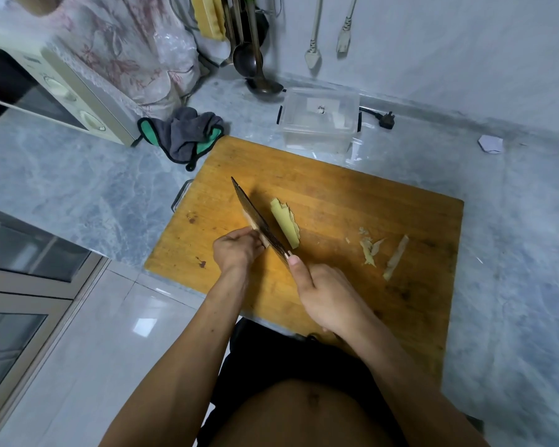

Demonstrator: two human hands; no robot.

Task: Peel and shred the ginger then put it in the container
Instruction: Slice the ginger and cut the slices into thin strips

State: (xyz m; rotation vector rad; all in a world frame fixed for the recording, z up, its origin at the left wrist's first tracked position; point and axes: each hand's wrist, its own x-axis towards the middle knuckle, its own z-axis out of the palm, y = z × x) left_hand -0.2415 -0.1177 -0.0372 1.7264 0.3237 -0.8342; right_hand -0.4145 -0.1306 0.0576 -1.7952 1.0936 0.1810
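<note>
Currently the right hand (323, 295) is clenched round the handle of a cleaver (259, 222), thumb up by the blade's heel, blade standing edge-down on the wooden cutting board (368, 201). Left hand (238, 250) has curled fingers pinching a piece of ginger (254, 232) tight against the blade's left face; only a pale sliver of it shows, so its size is unclear. A cut ginger slab (284, 222), yellow with ragged skin on one edge, lies just right of the blade. Peel scraps (370, 248) and a longer strip (396, 256) sit well apart, further right. Clear plastic container (320, 119) stands off the board's far edge, open, nothing much in it. Judging by look: ginger is light, stiff, fibrous, cut faces probably damp and slippery, so likely best held by the skin side or ends, fingertips tucked back from the edge. Shredding not yet done.
</note>
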